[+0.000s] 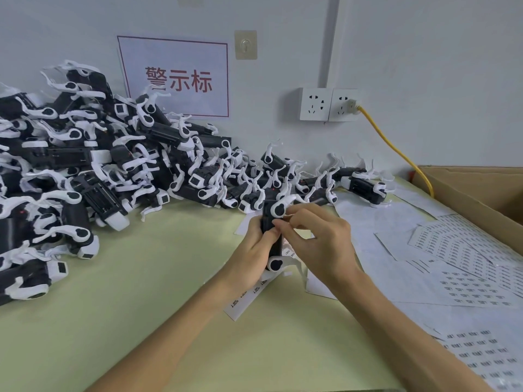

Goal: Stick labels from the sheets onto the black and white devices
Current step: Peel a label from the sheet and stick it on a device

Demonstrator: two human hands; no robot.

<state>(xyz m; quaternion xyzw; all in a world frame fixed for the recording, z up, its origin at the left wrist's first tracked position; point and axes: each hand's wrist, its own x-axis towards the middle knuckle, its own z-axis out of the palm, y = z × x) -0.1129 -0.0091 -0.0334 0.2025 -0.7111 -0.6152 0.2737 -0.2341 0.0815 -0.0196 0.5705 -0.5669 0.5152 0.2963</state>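
Left hand (254,250), right hand (319,241) grip device (268,215); fingers (285,231) hide its middle.

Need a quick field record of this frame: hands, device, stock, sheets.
left hand: grips held device, upright over table
right hand: curled fingertips pinch the held device's upper front; any label too small to tell
pile of devices: heaped left and along wall
label sheets: spread on table, right
cardboard box: far right edge
yellow cable: plugged into wall socket
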